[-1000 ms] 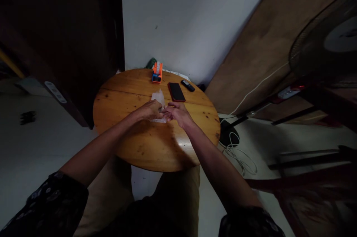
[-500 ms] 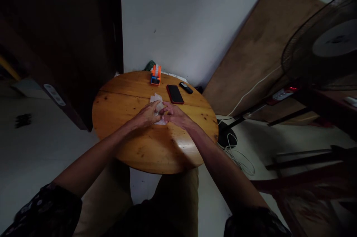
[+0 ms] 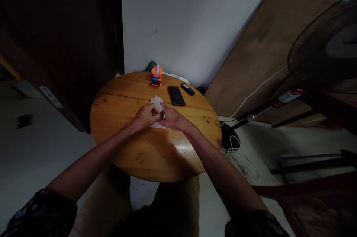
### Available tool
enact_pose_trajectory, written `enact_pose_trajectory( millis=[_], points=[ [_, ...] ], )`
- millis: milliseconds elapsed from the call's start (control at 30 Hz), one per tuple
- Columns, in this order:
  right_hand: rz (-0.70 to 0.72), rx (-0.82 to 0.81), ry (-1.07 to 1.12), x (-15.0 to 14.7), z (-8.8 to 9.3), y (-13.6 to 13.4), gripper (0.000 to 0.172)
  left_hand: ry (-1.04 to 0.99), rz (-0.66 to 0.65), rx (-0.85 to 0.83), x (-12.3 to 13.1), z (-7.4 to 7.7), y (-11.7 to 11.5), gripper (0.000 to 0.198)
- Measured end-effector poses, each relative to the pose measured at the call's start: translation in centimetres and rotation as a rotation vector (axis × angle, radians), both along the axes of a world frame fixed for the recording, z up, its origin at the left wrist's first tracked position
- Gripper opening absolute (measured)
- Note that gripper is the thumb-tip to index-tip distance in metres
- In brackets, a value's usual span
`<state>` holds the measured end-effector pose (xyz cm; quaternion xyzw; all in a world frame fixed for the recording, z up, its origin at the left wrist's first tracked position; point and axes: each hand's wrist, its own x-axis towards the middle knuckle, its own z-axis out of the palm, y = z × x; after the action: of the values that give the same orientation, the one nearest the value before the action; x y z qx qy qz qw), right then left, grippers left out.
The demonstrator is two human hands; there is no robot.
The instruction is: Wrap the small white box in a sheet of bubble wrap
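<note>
A small white sheet (image 3: 157, 101), perhaps paper or thin plastic, lies on the round wooden table (image 3: 119, 114), partly hidden under my hands. Over its left side is my left hand (image 3: 147, 114), its fingers curled with thumb and fingertips drawn together. My right hand (image 3: 172, 117) meets it from the right, fingers bent inward around something small and pale. What the left fingertips pinch is too small and dark to make out. Just behind my right hand lies a black phone with a red edge (image 3: 176, 96).
An orange and blue tape dispenser (image 3: 156, 76) stands at the table's back edge, and a small dark keypad device (image 3: 187, 89) lies right of the phone. A fan (image 3: 329, 43), a leaning board (image 3: 251, 47) and loose cables (image 3: 237, 157) are on the right.
Both hands have closed from spread fingers into curled, pinching shapes over the white sheet. The camera view has shifted slightly.
</note>
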<state>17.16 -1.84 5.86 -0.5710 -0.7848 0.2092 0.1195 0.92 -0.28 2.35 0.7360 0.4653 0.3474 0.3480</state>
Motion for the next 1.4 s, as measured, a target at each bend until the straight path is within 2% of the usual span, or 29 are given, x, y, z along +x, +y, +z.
enact_pose_trajectory(
  millis=[133, 267, 333, 433, 533, 767, 867, 933, 1167, 1400],
  points=[
    [0.011, -0.043, 0.207, 1.0, -0.8, -0.3, 0.088, -0.020, -0.063, 0.021, 0.6, -0.7, 0.2, 0.023],
    [0.028, -0.193, 0.613, 2.4, -1.8, -0.3, 0.085, -0.038, -0.068, 0.066, 0.5, -1.0, -0.1, 0.016],
    [-0.101, -0.188, 0.778, 3.0, -2.1, 0.0, 0.078, -0.033, -0.066, 0.067, 0.4, -0.9, -0.3, 0.011],
    [-0.408, -0.182, 0.816, 3.3, -2.3, 0.7, 0.063, -0.025, -0.059, 0.065, 0.4, -0.7, -0.6, 0.008],
    [-0.519, -0.267, 0.780, 2.9, -2.3, 1.6, 0.058, -0.012, -0.039, 0.072, 0.4, -0.7, -0.8, 0.008],
    [-0.476, -0.281, 0.795, 1.0, -2.7, 3.8, 0.035, 0.030, -0.026, 0.122, 0.3, -1.2, -1.1, 0.004],
    [-0.447, -0.283, 0.845, 0.4, -3.1, 4.5, 0.030, 0.063, -0.030, 0.147, 0.3, -1.5, -1.2, 0.031],
    [-0.404, -0.279, 0.876, 0.3, -3.5, 4.7, 0.027, 0.088, -0.051, 0.155, 0.3, -1.6, -1.3, 0.034],
    [-0.299, -0.183, 1.002, 0.8, -4.2, 4.1, 0.037, 0.095, -0.046, 0.123, 0.1, -1.1, -1.0, 0.030],
    [-0.169, -0.066, 0.979, 1.3, -3.5, 2.5, 0.031, 0.114, 0.012, 0.163, 0.4, -1.4, -1.3, 0.027]
  ],
)
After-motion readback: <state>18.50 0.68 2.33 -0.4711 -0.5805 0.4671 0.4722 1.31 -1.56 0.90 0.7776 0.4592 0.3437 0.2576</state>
